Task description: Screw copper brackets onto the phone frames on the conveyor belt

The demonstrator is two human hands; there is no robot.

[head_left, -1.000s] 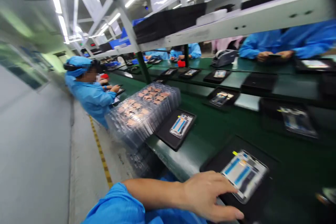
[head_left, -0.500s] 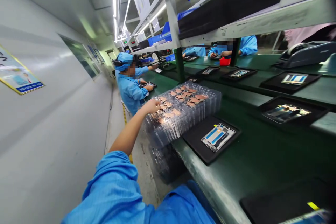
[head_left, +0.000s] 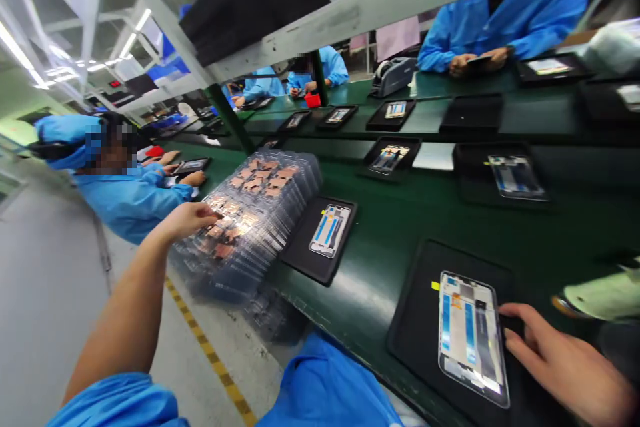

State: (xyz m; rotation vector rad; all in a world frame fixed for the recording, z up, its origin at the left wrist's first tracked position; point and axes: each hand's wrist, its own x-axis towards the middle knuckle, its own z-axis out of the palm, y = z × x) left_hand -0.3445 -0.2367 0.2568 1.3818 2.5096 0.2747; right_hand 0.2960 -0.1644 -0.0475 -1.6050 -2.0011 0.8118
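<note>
Left hand: on my feed, the bare left hand (head_left: 193, 221) sits at the near end of a tall, tilted stack of clear moulded plastic trays (head_left: 250, 230) holding copper-coloured parts.
Left fingers: pressed together, reaching over the stack's top edge; whether they pinch a part, I cannot tell.
Right hand: the bare right hand (head_left: 560, 357) is at the right edge of a slim rectangular phone frame with blue strips (head_left: 473, 340), which lies on a flat black rectangular mat (head_left: 415, 300).
Right fingers: loosely spread and pinching nothing, the foremost tip just beside the frame.
Just changed: the left hand has crossed from the frame to the stack, and the right hand has come in beside the frame.
Stack position: at the edge of a dark green workbench (head_left: 365, 280), just beside a second black mat (head_left: 300, 260) bearing a matching phone frame (head_left: 329, 231).
Nearby: a co-worker in a blue gown (head_left: 133, 203) works along the same side of the bench; another co-worker's hands (head_left: 475, 61) hold something dark across it.
</note>
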